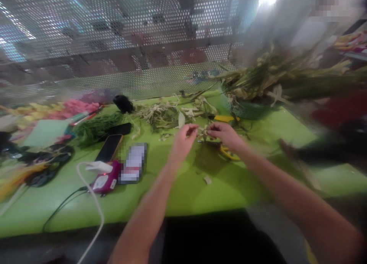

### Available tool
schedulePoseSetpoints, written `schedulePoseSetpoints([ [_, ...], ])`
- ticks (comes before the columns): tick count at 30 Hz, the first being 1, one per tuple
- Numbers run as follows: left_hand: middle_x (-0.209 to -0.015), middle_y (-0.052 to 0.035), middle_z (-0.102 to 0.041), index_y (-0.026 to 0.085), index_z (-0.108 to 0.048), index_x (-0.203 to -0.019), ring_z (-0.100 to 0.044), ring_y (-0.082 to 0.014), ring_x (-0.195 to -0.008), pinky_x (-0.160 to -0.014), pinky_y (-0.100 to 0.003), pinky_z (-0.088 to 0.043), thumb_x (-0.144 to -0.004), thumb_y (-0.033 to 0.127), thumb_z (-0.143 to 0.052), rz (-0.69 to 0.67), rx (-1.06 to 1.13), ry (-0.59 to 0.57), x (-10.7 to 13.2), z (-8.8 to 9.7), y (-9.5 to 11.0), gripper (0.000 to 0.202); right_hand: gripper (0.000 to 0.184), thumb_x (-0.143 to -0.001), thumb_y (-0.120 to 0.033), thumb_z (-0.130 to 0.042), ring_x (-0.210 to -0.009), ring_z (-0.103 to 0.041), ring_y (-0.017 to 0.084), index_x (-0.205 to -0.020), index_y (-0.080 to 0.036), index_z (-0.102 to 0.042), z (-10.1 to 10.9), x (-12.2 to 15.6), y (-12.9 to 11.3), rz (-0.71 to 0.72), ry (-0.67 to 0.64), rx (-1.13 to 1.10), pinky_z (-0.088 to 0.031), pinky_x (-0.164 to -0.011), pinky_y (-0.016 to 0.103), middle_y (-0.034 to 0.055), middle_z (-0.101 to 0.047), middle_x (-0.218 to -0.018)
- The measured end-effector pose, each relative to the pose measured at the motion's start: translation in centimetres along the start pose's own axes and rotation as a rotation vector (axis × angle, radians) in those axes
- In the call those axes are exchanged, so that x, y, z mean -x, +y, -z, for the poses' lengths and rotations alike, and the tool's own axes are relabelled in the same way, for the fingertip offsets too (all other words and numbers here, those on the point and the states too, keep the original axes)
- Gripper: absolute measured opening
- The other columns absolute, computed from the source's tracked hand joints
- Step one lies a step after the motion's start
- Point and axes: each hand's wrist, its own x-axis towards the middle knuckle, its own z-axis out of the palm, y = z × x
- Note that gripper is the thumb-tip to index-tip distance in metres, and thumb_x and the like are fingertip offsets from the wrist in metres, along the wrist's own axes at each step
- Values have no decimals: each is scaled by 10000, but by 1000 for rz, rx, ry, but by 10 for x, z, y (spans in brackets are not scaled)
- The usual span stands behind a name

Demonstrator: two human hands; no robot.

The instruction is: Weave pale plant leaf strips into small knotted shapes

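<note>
Both hands meet over the middle of a lime-green table [229, 183]. My left hand [183, 139] has its fingers pinched on a small clump of pale dried plant strips [203, 133]. My right hand [225, 136] is curled closed on the other side of the same clump. Just under my right hand lie yellow-handled scissors [228, 153] flat on the table. The picture is smeared by motion, so the fingertips are not sharp.
A pile of dried leaf trimmings [160, 116] lies behind the hands. A green basket [249, 109] of long green stems stands at the back right. Two phones [110, 147], a pink power bank [104, 180] with a white cable, and pink and yellow flowers [65, 109] lie left. A perforated metal screen backs the table.
</note>
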Motion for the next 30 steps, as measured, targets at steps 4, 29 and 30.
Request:
schedulePoseSetpoints([
  [4,-998,-79,-652,161,-646,-1069,-598,-157,-882,-846,-311,-477,-803,234,-650,-27,18,-20,-3,8,0,277,250,-657,-378,-725,-598,-467,107,-718,-175,-592,-1,0,0,-4,-21,-36,-386,-630,274,-38,-544,-608],
  [29,-858,-26,-660,179,-632,-860,-579,-125,-790,-762,-260,-447,-789,306,-658,68,245,-71,1,-10,-6,148,314,-659,-417,-737,-505,-362,73,-712,-172,-549,-8,5,2,-149,-186,-86,-271,-511,231,-63,-471,-551],
  [30,-835,-22,-655,181,-630,-860,-576,-124,-774,-746,-257,-445,-792,305,-653,70,225,-74,1,-10,-7,143,300,-661,-407,-733,-521,-385,78,-719,-168,-562,-7,3,3,-123,-182,-45,-293,-522,232,-53,-497,-570],
])
